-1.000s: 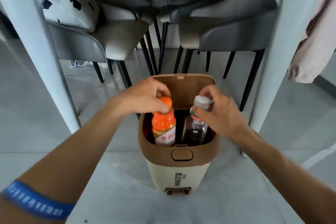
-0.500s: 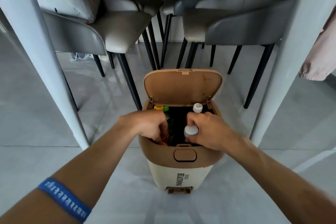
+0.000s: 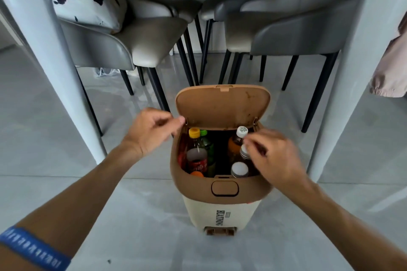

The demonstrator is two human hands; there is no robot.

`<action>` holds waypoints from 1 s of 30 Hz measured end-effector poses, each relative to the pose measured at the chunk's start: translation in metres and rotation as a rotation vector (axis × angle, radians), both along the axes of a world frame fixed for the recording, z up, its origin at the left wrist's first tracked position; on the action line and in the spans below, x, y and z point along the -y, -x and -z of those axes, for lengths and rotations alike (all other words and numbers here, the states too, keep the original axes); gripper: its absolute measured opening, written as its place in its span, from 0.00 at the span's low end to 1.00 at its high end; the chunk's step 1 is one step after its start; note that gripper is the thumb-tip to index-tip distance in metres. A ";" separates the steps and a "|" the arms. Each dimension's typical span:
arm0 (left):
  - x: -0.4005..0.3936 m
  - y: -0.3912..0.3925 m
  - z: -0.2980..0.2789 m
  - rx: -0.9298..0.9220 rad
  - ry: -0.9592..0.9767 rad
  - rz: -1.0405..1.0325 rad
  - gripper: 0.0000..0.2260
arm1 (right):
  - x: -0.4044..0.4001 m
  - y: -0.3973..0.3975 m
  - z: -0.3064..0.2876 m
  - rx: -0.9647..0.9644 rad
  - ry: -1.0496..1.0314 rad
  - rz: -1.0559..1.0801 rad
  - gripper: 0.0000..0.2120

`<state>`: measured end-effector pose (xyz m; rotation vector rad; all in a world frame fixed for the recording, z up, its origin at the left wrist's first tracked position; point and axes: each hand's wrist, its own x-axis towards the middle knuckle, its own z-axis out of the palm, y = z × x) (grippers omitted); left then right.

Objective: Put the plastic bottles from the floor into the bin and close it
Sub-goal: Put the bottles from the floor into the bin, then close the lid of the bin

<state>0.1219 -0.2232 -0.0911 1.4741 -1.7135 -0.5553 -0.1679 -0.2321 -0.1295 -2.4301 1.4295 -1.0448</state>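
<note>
A cream bin (image 3: 220,211) with a brown rim stands on the floor, its brown lid (image 3: 222,105) tipped up and back. Several plastic bottles stand inside: a yellow-capped bottle (image 3: 195,149) with a red label and a green one (image 3: 207,143) at the left, an orange cap (image 3: 197,174) at the front, white-capped bottles (image 3: 239,169) at the right. My left hand (image 3: 152,130) hovers just left of the lid's hinge, fingers loosely curled, holding nothing. My right hand (image 3: 273,158) hangs over the bin's right rim, empty, fingers relaxed near a white cap (image 3: 241,131).
White table legs (image 3: 52,61) flank the bin on both sides. Grey chairs with black legs (image 3: 154,35) stand behind it under the table. A pinkish cloth (image 3: 389,72) hangs at the far right. Grey tiled floor surrounds the bin.
Both hands lowered the orange and white-capped bottles into the bin, let go, and have lifted out empty. The left hand moved up toward the lid.
</note>
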 end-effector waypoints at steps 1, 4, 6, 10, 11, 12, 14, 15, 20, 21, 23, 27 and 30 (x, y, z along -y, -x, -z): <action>-0.002 -0.001 -0.002 -0.006 0.160 -0.116 0.15 | -0.002 0.004 -0.006 0.102 0.133 0.058 0.08; -0.007 0.017 -0.012 0.119 0.347 -0.224 0.16 | 0.003 0.004 -0.034 0.105 0.327 0.139 0.25; -0.009 0.033 -0.016 0.248 0.310 -0.103 0.27 | 0.010 -0.004 -0.050 -0.040 0.295 0.149 0.34; -0.019 0.051 -0.024 0.349 0.263 -0.053 0.31 | 0.014 -0.013 -0.056 -0.157 0.158 0.128 0.36; -0.025 0.048 -0.024 0.373 0.272 -0.059 0.31 | 0.010 -0.012 -0.054 -0.157 0.163 0.128 0.34; -0.033 0.045 -0.022 0.416 0.272 -0.047 0.30 | 0.005 -0.011 -0.049 -0.162 0.174 0.125 0.32; -0.051 0.039 -0.013 0.493 0.267 0.004 0.29 | -0.010 -0.007 -0.037 -0.166 0.194 0.089 0.29; -0.058 0.038 -0.007 0.516 0.264 0.030 0.28 | -0.018 -0.005 -0.029 -0.160 0.200 0.061 0.28; -0.084 0.047 0.033 0.646 0.231 0.132 0.26 | -0.053 0.003 0.011 -0.253 0.204 -0.058 0.24; -0.086 0.048 0.040 0.675 0.218 0.156 0.25 | -0.056 0.002 0.017 -0.291 0.193 -0.070 0.24; -0.089 0.049 0.050 0.706 0.183 0.191 0.26 | -0.061 0.002 0.025 -0.346 0.180 -0.107 0.23; -0.091 0.049 0.057 0.706 0.143 0.195 0.25 | -0.062 0.001 0.031 -0.361 0.168 -0.131 0.23; -0.092 0.051 0.059 0.683 0.156 0.172 0.24 | -0.063 0.001 0.038 -0.364 0.175 -0.115 0.24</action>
